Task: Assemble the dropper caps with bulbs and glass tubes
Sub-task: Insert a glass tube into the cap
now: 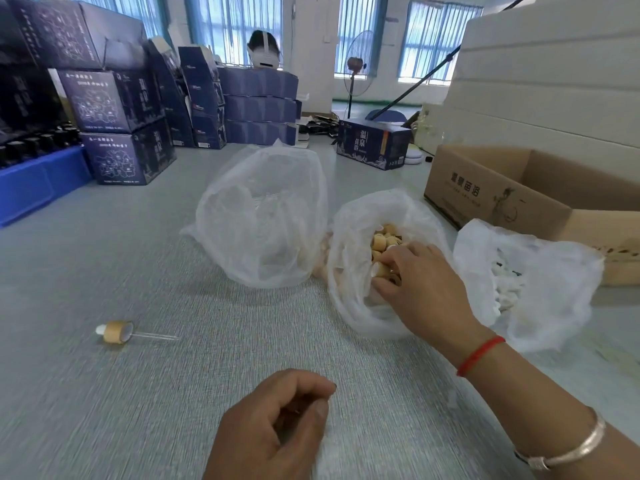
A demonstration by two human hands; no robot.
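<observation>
Right hand [415, 285] deep in the middle bag [349, 306], fingers curled among the wooden caps [382, 242], seemingly closing on one; exact grip hidden by the knuckles. Left hand [277, 424] near the body, fingers curled loosely inward, contents impossible to tell. One finished dropper [119, 331] lying on the table [138, 271], well left of the bags. Caps probably light, rigid, easy to pinch by the sides. Glass tubes likely in the larger bag [259, 216], thin and breakable: best held near the top, gently. Bulbs [505, 289] in the right bag, soft and squashy by the look
</observation>
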